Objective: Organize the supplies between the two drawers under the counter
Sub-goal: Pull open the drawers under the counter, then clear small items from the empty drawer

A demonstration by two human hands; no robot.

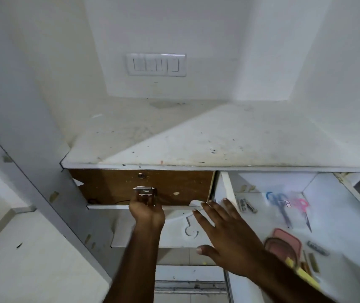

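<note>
Under the white counter [196, 136] the left drawer [174, 184] has a brown wooden front and a metal handle [145, 192]. My left hand [147, 212] reaches up from below, its fingers curled round that handle. The right drawer [332, 215] is pulled out and holds blue scissors [278, 206] in a clear pack, pink scissors [303, 209], a pink case [284, 243], a stapler [246, 205] and small tools. My right hand [225, 237] hovers with fingers spread, over the left wall of the right drawer.
A white switch panel [156, 64] sits on the back wall. A grey side panel [32, 171] rises at the left, with a lower ledge [32, 259] beside it. A white shelf [174, 232] lies under the left drawer. Yellow items [303, 274] lie at the right drawer's near end.
</note>
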